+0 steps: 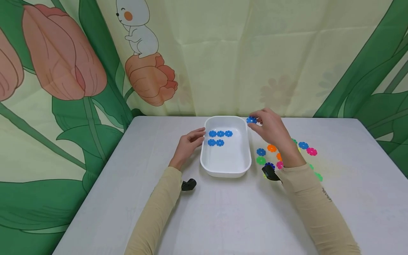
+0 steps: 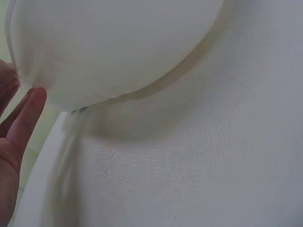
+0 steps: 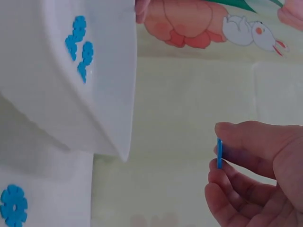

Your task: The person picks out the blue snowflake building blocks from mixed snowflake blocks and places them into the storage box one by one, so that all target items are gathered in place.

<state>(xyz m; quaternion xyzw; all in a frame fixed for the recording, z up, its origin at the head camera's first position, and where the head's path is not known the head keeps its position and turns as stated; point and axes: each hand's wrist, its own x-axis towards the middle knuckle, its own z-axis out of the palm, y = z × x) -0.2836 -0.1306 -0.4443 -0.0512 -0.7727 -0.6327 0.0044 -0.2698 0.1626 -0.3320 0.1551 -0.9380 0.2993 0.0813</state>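
Observation:
My right hand [image 1: 271, 129] pinches a blue flower-shaped plastic disc [image 1: 251, 120] between thumb and fingers, just beyond the tray's far right corner. In the right wrist view this disc [image 3: 219, 153] appears edge-on. The white tray [image 1: 234, 159] holds several blue discs: a row of three joined discs [image 1: 220, 134] and, nearer, a joined pair [image 1: 216, 142]. At the tray's left side rests my left hand [image 1: 189, 144], its fairly straight fingers touching the outer wall near the rim. The left wrist view shows a fingertip [image 2: 39, 94] against that wall.
Right of the tray lie loose discs in several colours, among them orange [image 1: 271, 148], green [image 1: 261, 160], pink [image 1: 311, 151] and blue [image 1: 261, 152], partly hidden by the right forearm. A printed curtain [image 1: 223, 71] hangs behind the white table [image 1: 223, 212].

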